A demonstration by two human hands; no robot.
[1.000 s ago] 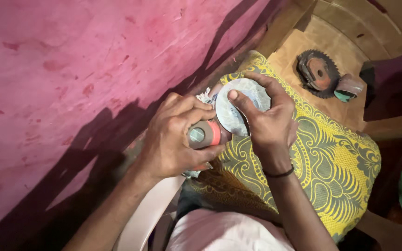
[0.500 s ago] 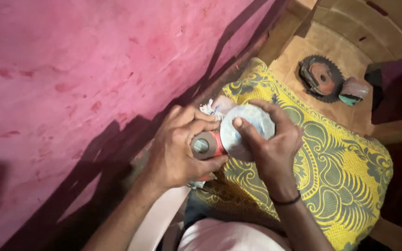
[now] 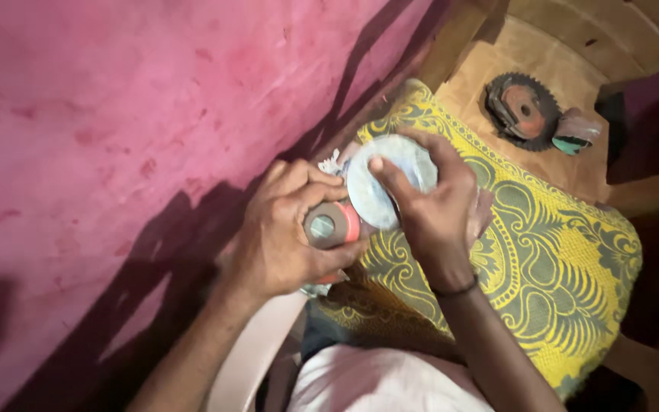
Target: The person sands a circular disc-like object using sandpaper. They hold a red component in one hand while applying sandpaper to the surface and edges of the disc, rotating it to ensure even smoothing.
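Note:
My left hand (image 3: 284, 236) grips a small red and grey cylinder-shaped tool body (image 3: 331, 226), its round end facing up. My right hand (image 3: 436, 206) holds a pale grey round disc (image 3: 379, 187) against the tool's side, thumb pressed on the disc's face and fingers curled over its rim. Both hands meet above a yellow patterned cloth (image 3: 543, 275) that lies over my lap. A bit of white material (image 3: 333, 162) shows just behind the hands.
A pink wall (image 3: 116, 114) fills the left side. At the upper right, a toothed circular saw blade (image 3: 524, 111) and a small grey-green piece (image 3: 573, 131) lie on a brown wooden surface (image 3: 490, 65). A pale plastic chair arm (image 3: 257, 351) runs under my left forearm.
The view has shifted a little. My hands stay on the tool and disc, with the right thumb now lying across the disc's face.

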